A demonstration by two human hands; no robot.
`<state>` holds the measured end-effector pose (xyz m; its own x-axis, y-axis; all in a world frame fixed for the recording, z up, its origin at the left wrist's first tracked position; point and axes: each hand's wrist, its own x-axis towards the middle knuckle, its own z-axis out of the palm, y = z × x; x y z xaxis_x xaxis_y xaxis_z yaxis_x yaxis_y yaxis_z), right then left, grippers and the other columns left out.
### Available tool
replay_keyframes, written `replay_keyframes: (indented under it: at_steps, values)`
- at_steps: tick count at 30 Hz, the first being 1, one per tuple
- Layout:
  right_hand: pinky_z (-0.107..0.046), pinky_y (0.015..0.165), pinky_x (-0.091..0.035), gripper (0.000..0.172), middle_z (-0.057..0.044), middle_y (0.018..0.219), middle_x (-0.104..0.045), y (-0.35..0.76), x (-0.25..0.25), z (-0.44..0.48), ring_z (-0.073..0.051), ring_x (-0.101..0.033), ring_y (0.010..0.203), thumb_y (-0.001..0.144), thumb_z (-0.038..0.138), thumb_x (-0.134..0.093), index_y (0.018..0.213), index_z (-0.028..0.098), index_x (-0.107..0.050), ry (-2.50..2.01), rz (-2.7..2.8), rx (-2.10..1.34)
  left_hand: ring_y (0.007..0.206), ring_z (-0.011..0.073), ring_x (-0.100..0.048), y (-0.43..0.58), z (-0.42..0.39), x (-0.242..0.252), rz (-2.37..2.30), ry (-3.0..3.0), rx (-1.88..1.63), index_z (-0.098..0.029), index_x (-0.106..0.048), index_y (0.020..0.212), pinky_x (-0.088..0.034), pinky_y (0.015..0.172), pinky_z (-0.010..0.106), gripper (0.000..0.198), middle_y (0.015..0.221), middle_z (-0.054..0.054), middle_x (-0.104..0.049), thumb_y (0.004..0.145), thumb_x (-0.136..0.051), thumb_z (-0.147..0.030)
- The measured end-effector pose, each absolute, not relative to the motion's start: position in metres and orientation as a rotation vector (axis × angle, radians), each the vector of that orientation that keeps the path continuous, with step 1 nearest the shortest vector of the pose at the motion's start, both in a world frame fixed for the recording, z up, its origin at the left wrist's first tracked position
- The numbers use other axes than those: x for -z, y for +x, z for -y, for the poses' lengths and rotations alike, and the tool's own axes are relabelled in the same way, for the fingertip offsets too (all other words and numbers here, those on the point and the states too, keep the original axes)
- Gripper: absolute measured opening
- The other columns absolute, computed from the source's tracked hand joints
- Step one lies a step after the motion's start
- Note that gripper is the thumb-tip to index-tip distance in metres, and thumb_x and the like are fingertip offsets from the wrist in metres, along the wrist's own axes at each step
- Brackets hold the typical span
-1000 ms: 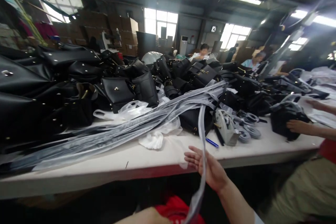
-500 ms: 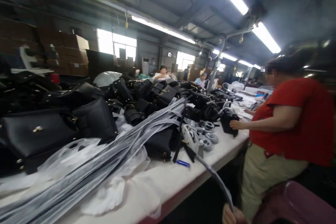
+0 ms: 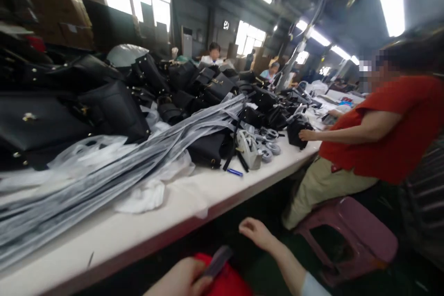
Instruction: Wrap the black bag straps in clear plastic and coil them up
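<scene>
Low in the view, my left hand [image 3: 189,276] is closed around a short, flat dark grey strap [image 3: 219,260], whose blurred end sticks out past the fingers. A red surface [image 3: 227,282] lies just beneath it. My right hand [image 3: 255,232] hangs in the air in front of the table edge, fingers loosely bent, with nothing visible in them. Long straps in clear plastic sleeves [image 3: 138,159] lie across the white table [image 3: 194,199]. Behind them is a heap of black handbags [image 3: 111,106] with gold fittings.
A blue marker [image 3: 235,172], a white tape dispenser [image 3: 248,148] and grey coiled straps [image 3: 270,148] sit on the table. At the right, a co-worker in a red top [image 3: 391,125] handles a black bag [image 3: 297,132]. A maroon plastic stool [image 3: 364,226] stands on the floor.
The view has tilted down and shifted. The long sleeved strap held at the lower right is no longer seen there. Both my hands now show, with a short strap end in the left.
</scene>
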<state>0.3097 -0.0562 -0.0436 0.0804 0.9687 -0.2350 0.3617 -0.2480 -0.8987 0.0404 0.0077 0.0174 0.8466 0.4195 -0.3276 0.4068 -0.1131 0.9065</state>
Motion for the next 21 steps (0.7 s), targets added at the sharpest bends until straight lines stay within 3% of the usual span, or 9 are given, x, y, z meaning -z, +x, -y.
replay_keyframes:
  at_steps: [2, 3, 6, 12, 15, 19, 21]
  values:
    - [-0.037, 0.084, -0.051, 0.036, -0.005, 0.097, -0.071, 0.276, 0.040, 0.053, -0.023, -0.064, 0.094, 0.088, 0.051, -0.058, 0.100, 0.020, -0.068, -1.521, 1.460, -1.389, 0.053, 0.0152, -0.057, 0.045, 0.006, -0.013, -0.661, 1.700, 0.067, -0.019, -0.066, 0.078, -0.043, 0.053, 0.026, 0.035, 0.058, -0.003, -0.059, 0.093, -0.048, -0.044]
    - [-0.035, 0.083, -0.051, 0.041, -0.006, 0.100, -0.071, 0.260, 0.035, 0.050, -0.022, -0.064, 0.095, 0.089, 0.054, -0.053, 0.106, 0.019, -0.067, -1.393, 1.534, -1.514, 0.054, 0.0145, -0.057, 0.046, 0.008, -0.013, -0.636, 1.718, 0.044, -0.018, -0.067, 0.083, -0.043, 0.054, 0.025, 0.031, 0.060, -0.003, -0.061, 0.093, -0.047, -0.041]
    - [-0.027, 0.064, -0.046, 0.042, -0.003, 0.077, -0.068, 0.240, 0.015, 0.039, -0.016, -0.060, 0.070, 0.087, 0.054, -0.055, 0.085, 0.015, -0.072, -1.323, 1.818, -1.737, 0.065, 0.0144, -0.060, 0.035, -0.003, -0.014, -0.542, 1.746, 0.012, -0.018, -0.068, 0.090, -0.043, 0.060, 0.022, 0.021, 0.076, 0.001, -0.069, 0.084, -0.060, -0.037]
    - [-0.025, 0.049, -0.033, 0.044, 0.001, 0.051, -0.053, 0.342, -0.006, 0.014, -0.011, -0.043, 0.049, 0.077, 0.056, -0.067, 0.060, 0.016, -0.065, -1.638, 1.865, -1.579, 0.057, 0.0141, -0.059, -0.052, -0.026, -0.007, -0.615, 1.434, 0.304, -0.017, -0.064, 0.078, -0.044, 0.054, 0.021, 0.034, 0.062, 0.001, -0.067, 0.083, -0.061, -0.050]
    - [-0.027, 0.053, -0.041, 0.042, -0.004, 0.059, -0.063, 0.374, -0.006, 0.012, -0.015, -0.053, 0.055, 0.077, 0.057, -0.067, 0.072, 0.016, -0.070, -1.767, 1.758, -1.642, 0.049, 0.0128, -0.055, -0.069, -0.024, 0.001, -0.637, 1.304, 0.266, -0.016, -0.062, 0.073, -0.045, 0.053, 0.023, 0.046, 0.052, -0.001, -0.062, 0.082, -0.057, -0.061]
    - [-0.031, 0.071, -0.049, 0.043, -0.009, 0.096, -0.072, 0.324, -0.006, 0.021, -0.023, -0.064, 0.081, 0.076, 0.050, -0.071, 0.103, 0.017, -0.072, -1.537, 1.892, -1.843, 0.045, 0.0129, -0.053, -0.038, -0.019, 0.008, -0.534, 1.249, 0.219, -0.015, -0.066, 0.079, -0.044, 0.050, 0.024, 0.052, 0.050, 0.000, -0.061, 0.082, -0.054, -0.066]
    - [-0.029, 0.067, -0.047, 0.039, -0.006, 0.092, -0.070, 0.287, -0.005, 0.023, -0.020, -0.062, 0.075, 0.079, 0.049, -0.068, 0.104, 0.018, -0.071, -1.421, 2.032, -1.825, 0.045, 0.0133, -0.053, -0.016, -0.018, 0.008, -0.468, 1.211, 0.216, -0.015, -0.067, 0.083, -0.043, 0.047, 0.024, 0.052, 0.051, 0.000, -0.062, 0.082, -0.055, -0.067]
